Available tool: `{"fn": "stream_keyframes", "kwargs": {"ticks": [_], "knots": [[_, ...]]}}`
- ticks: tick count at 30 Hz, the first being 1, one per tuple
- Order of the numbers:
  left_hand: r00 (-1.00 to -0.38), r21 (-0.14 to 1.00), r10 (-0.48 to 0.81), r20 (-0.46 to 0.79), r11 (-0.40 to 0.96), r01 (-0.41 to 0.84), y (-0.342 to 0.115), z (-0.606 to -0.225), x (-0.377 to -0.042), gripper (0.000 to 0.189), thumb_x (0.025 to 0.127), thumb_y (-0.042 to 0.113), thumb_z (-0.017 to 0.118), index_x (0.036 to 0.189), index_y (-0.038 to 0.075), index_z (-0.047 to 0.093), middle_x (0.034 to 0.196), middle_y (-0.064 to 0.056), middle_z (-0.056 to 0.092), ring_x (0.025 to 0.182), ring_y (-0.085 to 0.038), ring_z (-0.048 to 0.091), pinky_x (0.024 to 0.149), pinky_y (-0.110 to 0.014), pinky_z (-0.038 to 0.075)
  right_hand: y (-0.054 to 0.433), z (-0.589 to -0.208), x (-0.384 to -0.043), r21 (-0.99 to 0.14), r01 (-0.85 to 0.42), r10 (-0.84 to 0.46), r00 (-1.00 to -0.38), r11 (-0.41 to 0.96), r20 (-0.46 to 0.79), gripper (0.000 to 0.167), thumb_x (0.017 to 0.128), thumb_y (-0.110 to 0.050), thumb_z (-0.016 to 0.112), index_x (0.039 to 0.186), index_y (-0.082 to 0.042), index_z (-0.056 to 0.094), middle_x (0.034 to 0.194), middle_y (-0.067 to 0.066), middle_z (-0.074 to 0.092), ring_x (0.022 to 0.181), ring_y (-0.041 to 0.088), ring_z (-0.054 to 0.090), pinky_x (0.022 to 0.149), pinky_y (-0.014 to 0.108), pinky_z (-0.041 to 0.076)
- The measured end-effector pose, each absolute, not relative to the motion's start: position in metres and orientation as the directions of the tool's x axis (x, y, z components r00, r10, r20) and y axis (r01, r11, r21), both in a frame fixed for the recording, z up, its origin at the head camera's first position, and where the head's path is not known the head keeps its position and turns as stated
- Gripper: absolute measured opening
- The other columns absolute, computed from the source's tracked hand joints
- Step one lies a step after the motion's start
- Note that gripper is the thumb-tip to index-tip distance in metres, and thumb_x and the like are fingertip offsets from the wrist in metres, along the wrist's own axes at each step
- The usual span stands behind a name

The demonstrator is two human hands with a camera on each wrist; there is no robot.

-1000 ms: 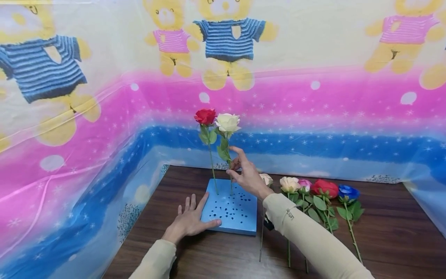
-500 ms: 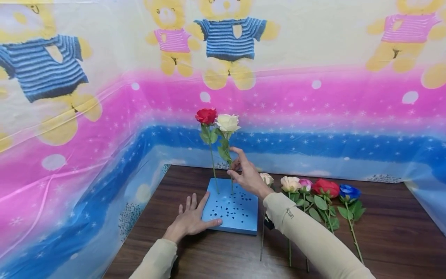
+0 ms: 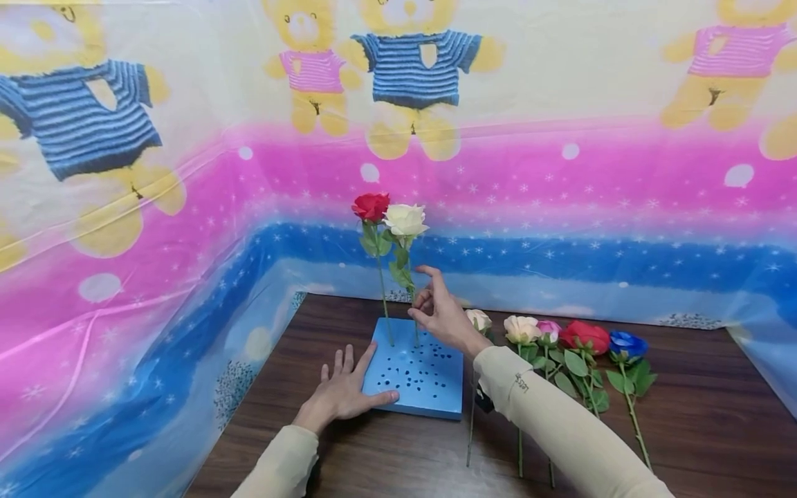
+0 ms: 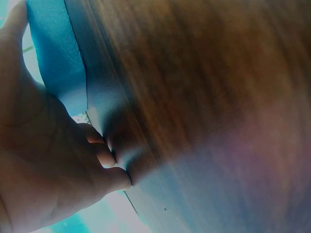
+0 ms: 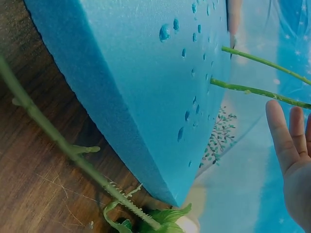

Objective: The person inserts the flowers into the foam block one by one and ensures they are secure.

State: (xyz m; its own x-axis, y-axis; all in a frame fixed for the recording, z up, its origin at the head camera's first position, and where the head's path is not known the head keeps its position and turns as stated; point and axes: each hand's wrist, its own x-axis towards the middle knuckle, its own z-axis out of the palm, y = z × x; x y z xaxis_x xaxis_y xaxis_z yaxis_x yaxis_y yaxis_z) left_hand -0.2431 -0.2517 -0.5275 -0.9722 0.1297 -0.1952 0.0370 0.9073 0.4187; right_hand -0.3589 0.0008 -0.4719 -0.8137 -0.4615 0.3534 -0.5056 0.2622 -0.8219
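Observation:
A white rose (image 3: 406, 220) stands upright in the blue foam block (image 3: 429, 404), its stem set in the top beside a red rose (image 3: 371, 206). With thumb and fingers at the stem, my right hand (image 3: 443, 318) pinches the white rose below its leaves; the index finger points up, clear of the stem. In the right wrist view the two green stems (image 5: 243, 89) rise from the holed face, and the pinching fingertips are out of frame. My left hand (image 3: 342, 394) lies spread at the block's left edge, thumb on its front corner, other fingers toward the table.
On the dark wooden table (image 3: 280, 360), right of the block, lie a cream rose (image 3: 521, 329), a pink rose (image 3: 549, 330), a larger red rose (image 3: 585, 337) and a blue rose (image 3: 627, 344). Another pale rose (image 3: 479, 320) lies partly under the right forearm. A printed cloth (image 3: 498, 194) hangs behind.
The white rose's head has leaned slightly left, toward the red rose. My right hand has moved a little lower along the stem. The left hand stays at the block.

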Motion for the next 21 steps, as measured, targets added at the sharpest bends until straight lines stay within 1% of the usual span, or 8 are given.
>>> {"fn": "stream_keyframes", "kwargs": {"ticks": [2,7,12,16,20,21], "knots": [[-0.971,0.417,0.131,-0.199,0.908,0.037,-0.2514,-0.5268,-0.2432,0.123,0.09,0.092,0.063,0.182,0.03,0.01,0.182,-0.034,0.004,0.169,-0.055,0.004,0.131,-0.078,0.008,0.0017,-0.4719,-0.3588,-0.827,-0.499,-0.46,-0.816,0.258,0.349,0.086,0.108,-0.007,0.074,0.172,-0.036,0.025,0.11,0.007,0.067,0.089,0.022,0.071,0.074,0.037,0.065],[-0.97,0.418,0.13,-0.206,0.908,0.033,-0.251,-0.5263,-0.2437,0.123,0.09,0.092,0.063,0.182,0.031,0.009,0.182,-0.033,0.004,0.169,-0.054,0.002,0.131,-0.078,0.008,0.0035,-0.4722,-0.3592,-0.83,-0.497,-0.456,-0.818,0.253,0.351,0.086,0.108,-0.008,0.074,0.173,-0.035,0.025,0.112,0.005,0.067,0.09,0.021,0.071,0.075,0.037,0.065],[-0.972,0.411,0.126,-0.201,0.911,0.033,-0.2506,-0.5276,-0.2436,0.123,0.09,0.092,0.063,0.182,0.03,0.01,0.182,-0.034,0.004,0.169,-0.055,0.003,0.131,-0.078,0.009,0.0054,-0.4713,-0.3559,-0.829,-0.498,-0.459,-0.817,0.254,0.35,0.084,0.109,-0.008,0.073,0.172,-0.035,0.026,0.113,0.005,0.066,0.09,0.022,0.071,0.075,0.039,0.066],[-0.972,0.41,0.126,-0.199,0.911,0.035,-0.2505,-0.528,-0.2431,0.123,0.09,0.092,0.063,0.182,0.03,0.01,0.182,-0.034,0.005,0.169,-0.055,0.004,0.131,-0.078,0.009,0.0067,-0.4697,-0.3534,-0.837,-0.489,-0.453,-0.821,0.247,0.347,0.083,0.109,-0.008,0.074,0.172,-0.035,0.027,0.116,0.009,0.066,0.092,0.023,0.072,0.077,0.045,0.067],[-0.972,0.412,0.128,-0.198,0.91,0.036,-0.2505,-0.5267,-0.2425,0.122,0.091,0.091,0.063,0.182,0.03,0.01,0.182,-0.034,0.005,0.169,-0.055,0.004,0.13,-0.079,0.008,0.0085,-0.4672,-0.3522,-0.862,-0.463,-0.447,-0.828,0.206,0.338,0.084,0.108,-0.01,0.076,0.172,-0.034,0.027,0.128,0.02,0.066,0.098,0.027,0.075,0.08,0.057,0.066],[-0.972,0.413,0.128,-0.199,0.91,0.035,-0.2505,-0.5262,-0.2423,0.122,0.091,0.091,0.063,0.182,0.03,0.01,0.182,-0.034,0.005,0.169,-0.055,0.003,0.13,-0.079,0.008,0.009,-0.4665,-0.3521,-0.869,-0.454,-0.445,-0.831,0.197,0.334,0.085,0.108,-0.011,0.076,0.172,-0.035,0.026,0.13,0.021,0.066,0.1,0.027,0.075,0.081,0.06,0.066]]}}
